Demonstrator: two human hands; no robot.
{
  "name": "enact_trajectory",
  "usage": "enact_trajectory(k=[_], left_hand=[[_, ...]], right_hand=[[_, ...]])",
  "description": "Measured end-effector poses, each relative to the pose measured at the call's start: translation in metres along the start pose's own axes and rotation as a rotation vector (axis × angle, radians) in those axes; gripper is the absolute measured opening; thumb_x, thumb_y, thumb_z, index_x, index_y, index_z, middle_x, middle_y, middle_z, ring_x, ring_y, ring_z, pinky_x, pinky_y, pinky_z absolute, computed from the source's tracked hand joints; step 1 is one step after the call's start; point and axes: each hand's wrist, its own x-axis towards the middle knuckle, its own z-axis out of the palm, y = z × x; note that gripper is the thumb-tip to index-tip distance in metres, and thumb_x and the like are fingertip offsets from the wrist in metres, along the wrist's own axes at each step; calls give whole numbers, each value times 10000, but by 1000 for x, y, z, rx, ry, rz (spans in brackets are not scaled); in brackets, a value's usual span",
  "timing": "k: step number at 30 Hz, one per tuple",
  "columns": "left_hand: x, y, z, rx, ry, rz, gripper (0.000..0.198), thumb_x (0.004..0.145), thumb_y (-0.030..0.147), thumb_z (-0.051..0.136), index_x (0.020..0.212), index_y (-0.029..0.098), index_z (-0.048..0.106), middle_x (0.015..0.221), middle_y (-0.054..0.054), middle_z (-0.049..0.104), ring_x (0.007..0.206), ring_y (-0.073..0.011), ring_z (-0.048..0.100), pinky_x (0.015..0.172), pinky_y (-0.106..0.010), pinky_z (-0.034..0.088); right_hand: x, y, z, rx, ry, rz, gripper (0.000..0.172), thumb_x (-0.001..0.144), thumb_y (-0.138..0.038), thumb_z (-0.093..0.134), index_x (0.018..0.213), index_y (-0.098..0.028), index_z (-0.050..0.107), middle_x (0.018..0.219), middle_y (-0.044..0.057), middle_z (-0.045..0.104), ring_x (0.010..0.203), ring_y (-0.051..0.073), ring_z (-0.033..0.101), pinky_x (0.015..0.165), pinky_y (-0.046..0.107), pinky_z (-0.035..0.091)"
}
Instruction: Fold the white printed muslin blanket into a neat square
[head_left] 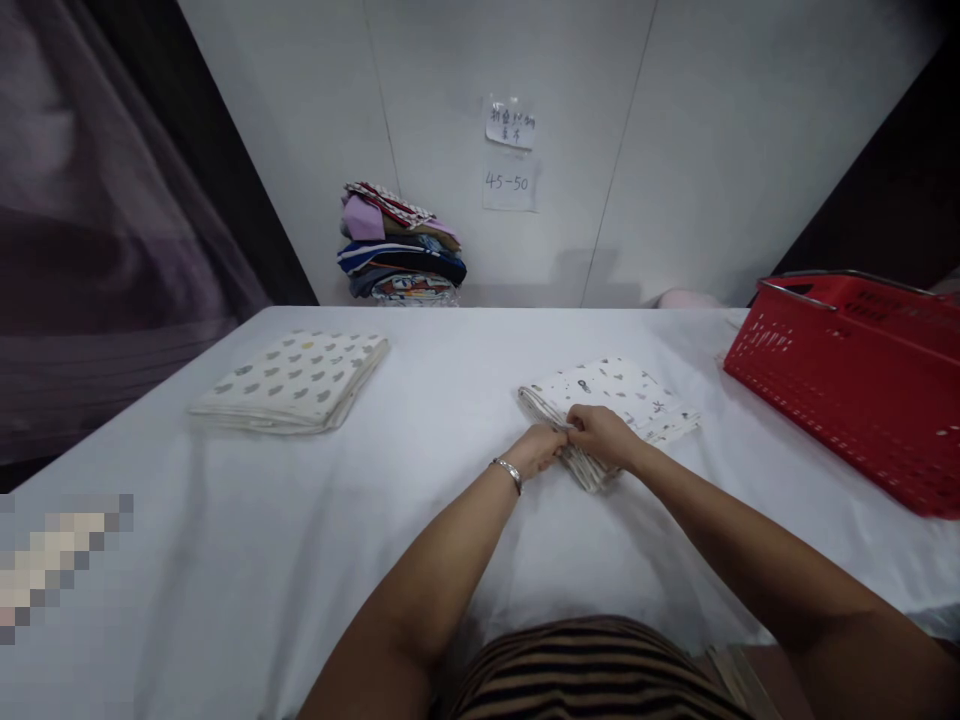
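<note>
A folded white cloth [626, 390] with small dark and tan prints lies on the table, its layered edge toward me. My left hand [541, 450], with a silver bracelet at the wrist, is closed at that near edge, fingers pinching the layers. Right beside it, my right hand [598, 432] rests over the same edge, its fingers curled on the fabric, and the two hands touch or nearly touch. Their fingertips partly hide the edge. Farther left lies another folded cloth [307, 380], cream with grey leaf-like shapes, away from both hands.
A white cover drapes the table [420, 400]. At the right stands a red perforated basket [847, 380] with a metal handle. Behind the table's far edge is a stack of folded fabrics [401, 250]. Paper signs [510, 180] hang on the wall. A purple curtain [97, 230] hangs left.
</note>
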Motion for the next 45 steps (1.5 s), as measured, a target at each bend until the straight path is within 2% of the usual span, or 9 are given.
enact_trajectory(k=[10, 17, 21, 25, 28, 36, 41, 43, 45], left_hand=[[-2, -9, 4, 21, 30, -29, 216, 738, 198, 505, 561, 175, 384, 435, 66, 355, 329, -39, 246, 355, -202, 94], [-10, -12, -6, 123, 115, 45, 242, 748, 282, 522, 552, 149, 475, 513, 13, 484, 380, -60, 346, 367, -207, 197], [-7, -8, -20, 252, 318, 231, 164, 788, 284, 502, 758, 147, 589, 760, -45, 615, 618, -119, 530, 548, -221, 393], [4, -6, -26, 683, 607, 746, 262, 847, 266, 457, 1061, 177, 579, 1117, -85, 588, 1027, -201, 529, 896, -338, 402], [14, -12, -23, 985, 527, 972, 265, 872, 245, 436, 1094, 206, 578, 1213, -63, 559, 1171, -216, 452, 985, -395, 342], [21, -14, -19, 1090, 568, 947, 227, 868, 236, 444, 980, 227, 642, 1128, -38, 624, 1131, -215, 491, 967, -427, 350], [12, -6, -4, 1102, 512, 1096, 247, 879, 272, 446, 1037, 220, 628, 1166, -40, 610, 1180, -221, 450, 1058, -459, 246], [12, -10, 0, 1140, 407, 1128, 273, 893, 269, 417, 1080, 218, 610, 1204, -40, 590, 1204, -212, 435, 1075, -461, 223], [16, -17, 2, 1172, 316, 1114, 295, 903, 261, 391, 1112, 220, 595, 1221, -41, 582, 1210, -208, 435, 1074, -470, 227]], right_hand=[[0, 6, 9, 139, 6, -37, 103, 737, -220, 518, 792, -183, 596, 677, -4, 598, 620, 122, 500, 564, 220, 312], [-4, 16, 25, 232, 27, -78, 171, 804, -277, 492, 849, -182, 626, 701, 4, 600, 638, 134, 516, 585, 232, 351], [-22, 10, 24, 144, 63, -137, 271, 842, -327, 471, 1021, -188, 618, 828, 42, 625, 725, 162, 549, 645, 254, 397], [-49, 7, 39, -27, 210, -212, 460, 840, -275, 478, 1273, -122, 458, 1106, 138, 595, 982, 234, 546, 841, 348, 421], [-63, 11, 57, -152, 223, -314, 481, 850, -197, 434, 1320, -97, 409, 1312, 176, 469, 1193, 271, 427, 971, 433, 351], [-67, 11, 69, -230, 154, -285, 492, 893, -191, 350, 1376, -96, 347, 1428, 170, 325, 1318, 279, 264, 1040, 468, 271], [-71, 12, 53, -31, 171, -394, 553, 818, -244, 510, 1349, -151, 390, 1386, 158, 388, 1301, 279, 293, 1028, 468, 291], [-73, 27, 43, 135, 256, -480, 474, 816, -231, 513, 1287, -205, 466, 1313, 110, 487, 1264, 231, 366, 1023, 435, 316], [-74, 55, 31, 289, 422, -447, 340, 840, -213, 470, 1167, -230, 565, 1200, 76, 586, 1187, 198, 462, 1003, 413, 351]])
